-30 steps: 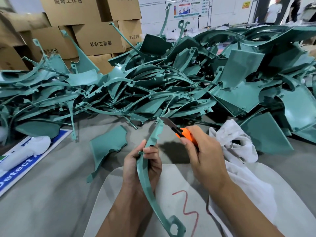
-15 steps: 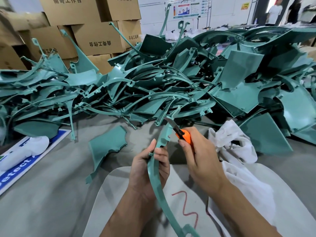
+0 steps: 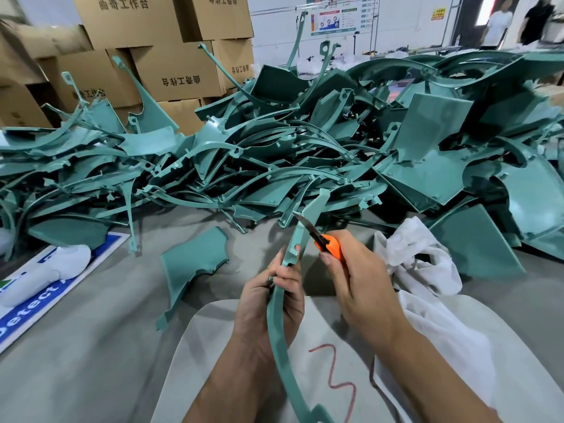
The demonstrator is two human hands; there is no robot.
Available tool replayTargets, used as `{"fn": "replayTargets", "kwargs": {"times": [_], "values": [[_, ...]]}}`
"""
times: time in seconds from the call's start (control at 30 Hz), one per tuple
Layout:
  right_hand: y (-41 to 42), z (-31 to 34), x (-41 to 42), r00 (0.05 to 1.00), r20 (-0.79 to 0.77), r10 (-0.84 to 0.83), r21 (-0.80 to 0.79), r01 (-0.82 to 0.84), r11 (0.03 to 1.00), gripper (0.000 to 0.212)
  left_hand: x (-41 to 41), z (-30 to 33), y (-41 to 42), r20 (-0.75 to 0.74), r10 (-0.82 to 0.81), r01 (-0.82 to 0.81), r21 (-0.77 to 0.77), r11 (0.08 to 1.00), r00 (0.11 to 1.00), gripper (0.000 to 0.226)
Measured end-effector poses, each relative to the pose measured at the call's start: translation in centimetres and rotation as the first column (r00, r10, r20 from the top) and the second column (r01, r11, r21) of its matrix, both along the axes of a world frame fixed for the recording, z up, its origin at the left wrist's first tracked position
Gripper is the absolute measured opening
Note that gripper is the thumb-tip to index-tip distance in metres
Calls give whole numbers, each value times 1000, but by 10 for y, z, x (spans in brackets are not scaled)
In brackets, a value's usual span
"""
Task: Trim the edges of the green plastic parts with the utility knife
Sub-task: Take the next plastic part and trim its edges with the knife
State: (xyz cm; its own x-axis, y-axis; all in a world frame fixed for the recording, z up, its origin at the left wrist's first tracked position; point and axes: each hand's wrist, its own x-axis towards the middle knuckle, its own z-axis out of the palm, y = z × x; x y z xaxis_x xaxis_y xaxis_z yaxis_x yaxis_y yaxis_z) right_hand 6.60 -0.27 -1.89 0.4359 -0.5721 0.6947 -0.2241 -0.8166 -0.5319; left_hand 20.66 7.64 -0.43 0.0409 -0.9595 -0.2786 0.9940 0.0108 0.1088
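Over the near edge of a grey tabletop (image 3: 91, 331), a person's left hand (image 3: 268, 297) grips a long curved green plastic strip (image 3: 276, 328), fingers curled around it. The right hand (image 3: 358, 282) holds an orange utility knife (image 3: 328, 244), blade against the strip's upper edge. A heap of green plastic parts (image 3: 305, 141) fills the far side.

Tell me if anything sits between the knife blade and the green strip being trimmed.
Nothing visible does. The right hand holds the knife with its blade already against the green strip, which the left hand grips below the cut.
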Motion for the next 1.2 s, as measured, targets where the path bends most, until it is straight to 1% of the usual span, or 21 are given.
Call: {"fn": "replayTargets", "kwargs": {"times": [0.03, 0.13, 0.2, 0.27, 0.4, 0.5, 0.63, 0.73, 0.83, 0.97, 1.1, 1.2], "values": [[0, -1, 0, 1000, -10, -1, 14, 1, 1000, 6, -1, 1, 0, -1, 6, -6, -1, 1000, 1000, 30], [0, -1, 1, 999, -34, -6, 34, 8, 999, 16, 1, 0, 0, -37, -14, 15, 6, 1000, 999, 39], [1, 1, 1, 999, -47, 0, 39, 2, 999, 18, 4, -3, -1, -74, -30, 31, 8, 999, 997, 46], [2, 2, 1, 999, -51, 1, 38, 1, 999, 18, 4, -5, -1, -96, -36, 35, -5, 999, 995, 48], [0, -1, 1, 998, -58, 5, 43, -2, 999, 12, 2, -3, 1, -133, -38, 30, -56, 998, 990, 39], [-2, -2, 1, 998, -59, 6, 34, -4, 999, 14, 2, 0, 1, -161, -26, 16, -59, 998, 987, 34], [1, -2, 1, 994, -97, 44, 15, -42, 999, 8, 5, 4, 2, -222, -14, 2, -55, 998, 975, 29], [2, -1, 0, 992, -112, 54, 4, -54, 999, 9, 6, 5, 3, -216, -5, -3, -33, 999, 976, 28], [1, 1, -1, 985, -145, 98, 10, -97, 995, 14, 8, 4, 2, -174, 26, -26, 2, 1000, 984, 27], [0, 1, -4, 983, -130, 127, 5, -127, 992, 14, 11, 3, 2, -123, 29, -29, 6, 1000, 992, 21], [2, -2, -3, 992, -82, 95, 10, -95, 995, 12, 12, 2, 2, -126, 35, -34, 11, 999, 991, 27], [3, -3, -2, 994, -91, 59, -6, -60, 998, 15, 11, 1, 2, -117, 42, -40, 16, 999, 992, 32]]}}
